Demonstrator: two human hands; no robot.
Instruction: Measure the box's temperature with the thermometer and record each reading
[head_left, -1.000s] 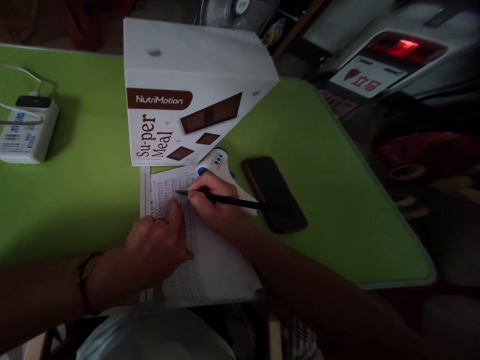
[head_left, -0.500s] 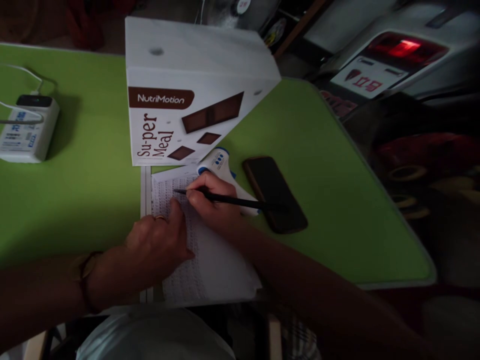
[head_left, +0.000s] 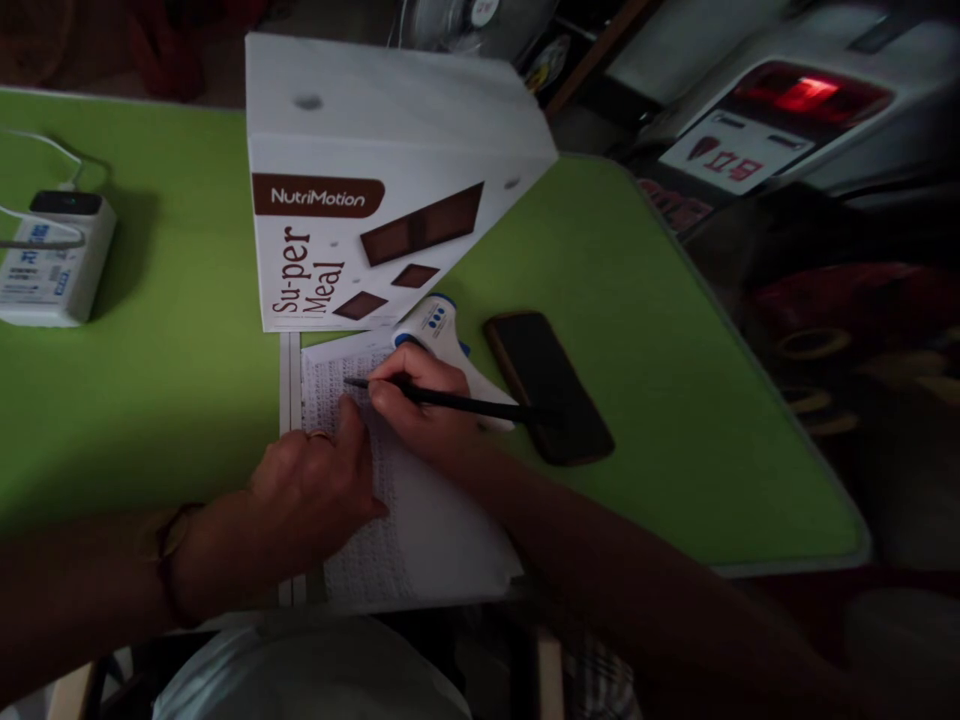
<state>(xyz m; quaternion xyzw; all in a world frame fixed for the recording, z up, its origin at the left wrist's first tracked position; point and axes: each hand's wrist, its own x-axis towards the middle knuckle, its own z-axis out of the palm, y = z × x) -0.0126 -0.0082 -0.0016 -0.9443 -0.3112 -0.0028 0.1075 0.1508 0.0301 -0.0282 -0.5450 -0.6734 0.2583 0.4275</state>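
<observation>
A sheet of paper, covered in rows of small writing along its left part, lies on the green table in front of me. My right hand grips a slim black pen, its tip touching or just over the writing near the top. Resting on the sheet, my left hand has its index finger pointing up towards the pen tip and its thumb spread; the other fingers are bent. A white and blue thermometer gun lies partly hidden behind my right hand. Right of it lies a dark phone.
A large white box marked NutriMotion stands just beyond the paper. A white power block with cables sits at the left of the green table. Past the right edge is a white machine with a glowing red light.
The whole view has shifted very slightly. Both hands and the pen keep nearly the same place on the paper.
</observation>
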